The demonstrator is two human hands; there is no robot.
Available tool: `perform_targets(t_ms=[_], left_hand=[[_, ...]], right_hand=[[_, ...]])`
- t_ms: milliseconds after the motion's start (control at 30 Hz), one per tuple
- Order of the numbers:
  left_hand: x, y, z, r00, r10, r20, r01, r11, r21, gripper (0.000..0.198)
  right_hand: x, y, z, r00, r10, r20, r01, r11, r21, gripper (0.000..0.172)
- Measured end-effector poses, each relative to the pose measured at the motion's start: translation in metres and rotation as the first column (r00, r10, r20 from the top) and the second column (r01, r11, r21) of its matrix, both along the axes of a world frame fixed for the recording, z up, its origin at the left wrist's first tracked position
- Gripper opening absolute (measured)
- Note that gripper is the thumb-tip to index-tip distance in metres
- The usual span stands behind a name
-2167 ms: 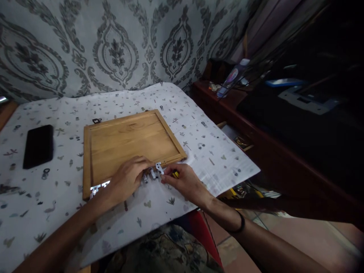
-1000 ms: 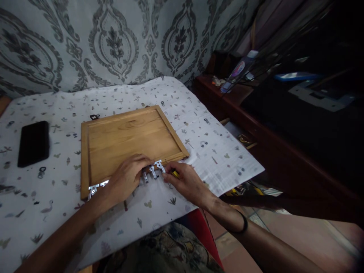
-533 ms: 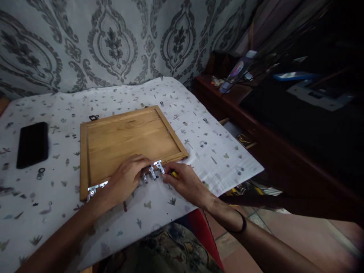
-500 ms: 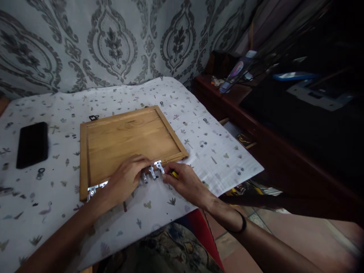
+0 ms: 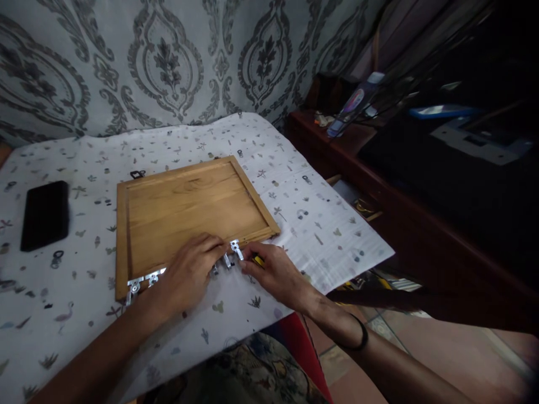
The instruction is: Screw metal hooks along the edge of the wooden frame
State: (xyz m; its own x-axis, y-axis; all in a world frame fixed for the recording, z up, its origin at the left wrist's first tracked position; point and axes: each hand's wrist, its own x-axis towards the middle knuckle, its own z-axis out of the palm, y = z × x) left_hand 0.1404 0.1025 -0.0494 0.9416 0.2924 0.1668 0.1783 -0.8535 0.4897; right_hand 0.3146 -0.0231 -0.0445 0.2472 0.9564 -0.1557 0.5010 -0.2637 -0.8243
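Observation:
A framed wooden panel (image 5: 189, 202) lies flat on a table with a patterned white cloth. Metal hinge-like clips (image 5: 145, 278) line its near edge, several of them partly covered by my left hand (image 5: 193, 269). That hand rests over the edge, its fingers together against the metal strip; what they grip is hidden. At the strip's right end, my right hand (image 5: 269, 269) is closed round a tool with a yellow handle (image 5: 258, 261), its fingertips at the last metal clip (image 5: 236, 248).
A black phone (image 5: 45, 215) lies on the cloth at the left. On the dark red furniture (image 5: 362, 146) at the right stands a tilted bottle (image 5: 353, 106), with a blue object (image 5: 444, 111) farther right. Below the table's right edge, a drawer (image 5: 357, 202) is open.
My left hand has shifted slightly toward the right clip and covers more of the clip beside it. More of the left clips show. My right hand has hardly moved.

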Motion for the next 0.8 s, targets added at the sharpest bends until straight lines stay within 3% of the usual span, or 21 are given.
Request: perform_targets(t_ms=[367, 567, 667, 733, 800], left_hand=[[0.001, -0.004, 0.001, 1.0, 0.014, -0.011, -0.012, 0.992, 0.123, 0.055], [0.001, -0.006, 0.001, 1.0, 0.004, 0.011, -0.007, 0.98, 0.198, 0.055], [0.0, -0.007, -0.001, 0.999, 0.0, 0.045, -0.01, 0.977, 0.214, 0.057], [0.0, -0.008, -0.002, 0.999, 0.013, 0.051, -0.023, 0.977, 0.213, 0.057], [0.0, -0.009, -0.002, 0.999, 0.024, 0.042, -0.032, 0.978, 0.207, 0.055]], right_hand=[[0.005, -0.003, -0.008, 0.99, -0.008, -0.138, 0.015, 0.999, 0.048, 0.008], [0.021, -0.015, 0.018, 0.966, -0.138, -0.219, 0.165, 0.98, 0.107, 0.017], [0.025, -0.019, 0.039, 0.872, -0.278, -0.403, 0.394, 0.886, 0.243, 0.033], [0.024, -0.015, 0.052, 0.781, -0.255, -0.571, 0.533, 0.749, 0.394, 0.043], [0.021, -0.006, 0.062, 0.735, -0.153, -0.66, 0.593, 0.618, 0.517, 0.05]])
